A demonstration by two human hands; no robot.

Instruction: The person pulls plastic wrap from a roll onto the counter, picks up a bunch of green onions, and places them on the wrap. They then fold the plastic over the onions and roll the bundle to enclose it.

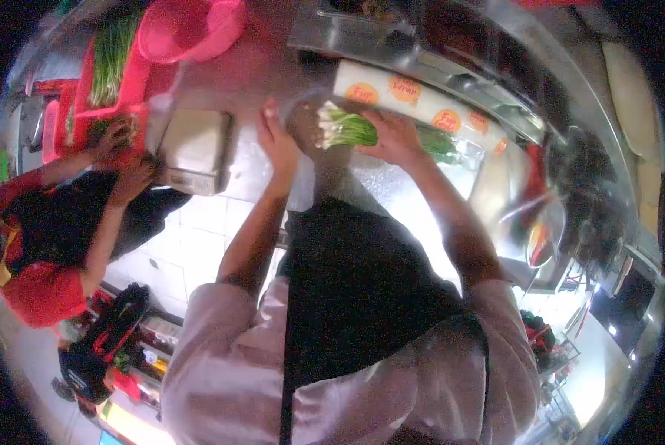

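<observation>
A bunch of spring onions (345,126) is in my right hand (395,139), gripped from the right side. Its white root ends point left, and long green leaves (440,143) trail out on the far side of the hand. Beneath the white ends lies a dark round surface (300,122) with small bits on it, perhaps a board. To its left, my left hand (278,142) is held upright with the fingers stretched out. Nothing shows in that hand, and it stays apart from the onions.
A co-worker's hands (128,159) reach into a red crate (136,81) on the left, which also holds spring onions. Beside it stand a pink basin (188,33) and a boxy, flat-topped device (193,144). A printed white roll (421,104) and metal trays (355,33) line the back.
</observation>
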